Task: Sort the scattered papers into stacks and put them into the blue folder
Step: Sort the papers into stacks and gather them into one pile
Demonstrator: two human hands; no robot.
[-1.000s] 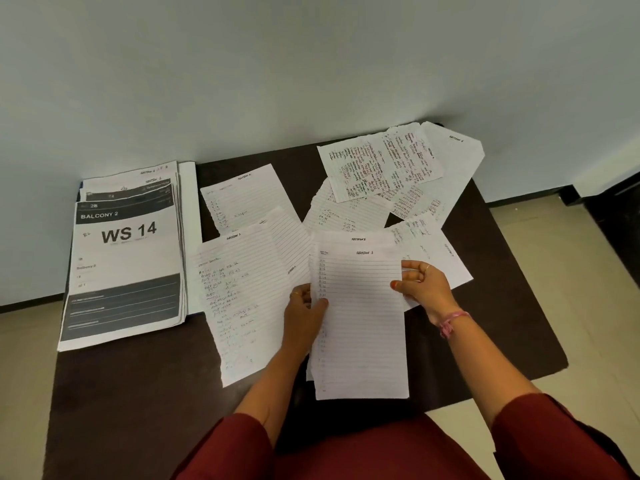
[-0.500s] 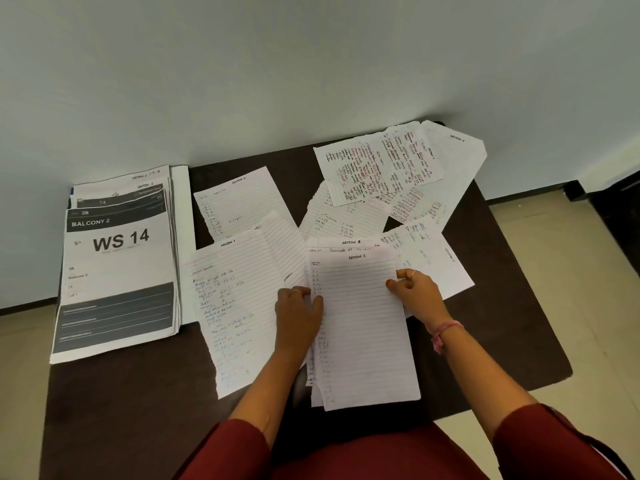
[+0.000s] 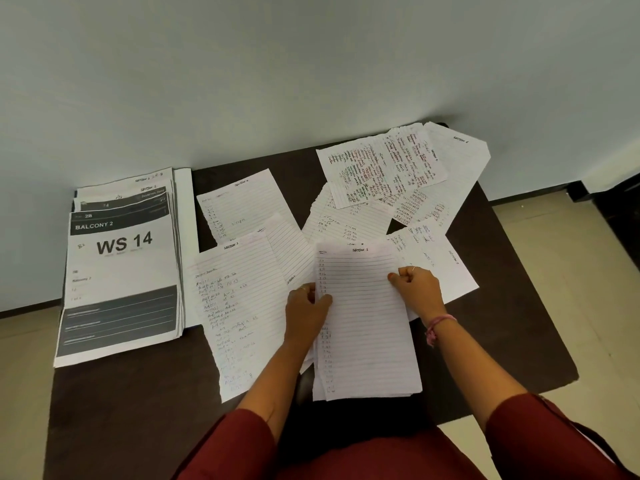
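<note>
A dark table carries printed sheets at nine o'clock and scattered papers at one o'clock. At centre, a lined stack (headed "Section 1") is pinched by the left hand and right hand at its side edges.

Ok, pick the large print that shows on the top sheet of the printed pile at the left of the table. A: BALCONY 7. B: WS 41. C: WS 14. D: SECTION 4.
C: the top sheet of the printed pile reads "WS 14" in big bold letters, under a dark band marked "BALCONY 2".
</note>
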